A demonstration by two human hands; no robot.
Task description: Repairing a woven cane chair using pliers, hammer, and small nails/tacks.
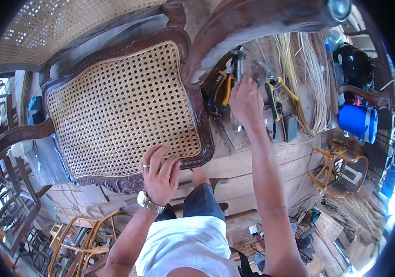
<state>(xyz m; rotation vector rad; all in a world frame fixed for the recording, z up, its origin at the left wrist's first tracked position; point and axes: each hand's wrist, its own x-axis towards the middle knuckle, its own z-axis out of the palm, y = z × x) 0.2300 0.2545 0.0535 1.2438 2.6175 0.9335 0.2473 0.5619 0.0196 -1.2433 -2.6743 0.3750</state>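
A carved dark wooden chair (203, 117) with a woven cane panel (119, 108) lies before me. My left hand (159, 177), wearing a ring and a watch, rests at the near edge of the panel. Its fingers are apart and slightly bent, fingertips on the cane and frame. To the right, my right hand (247, 104) is closed around the handle of a hammer (239, 62), whose metal head points away from me. Yellow-and-black pliers (218, 90) lie left of that hand. More pliers with yellow-and-black handles (272, 101) lie to its right.
Bundles of pale cane strands (315, 83) lie right of the tools, near a small dark block (291, 128). A curved wooden chair part (262, 23) arches over the far side. A blue container (357, 122), a black helmet (353, 64) and rattan chair frames (84, 244) stand around.
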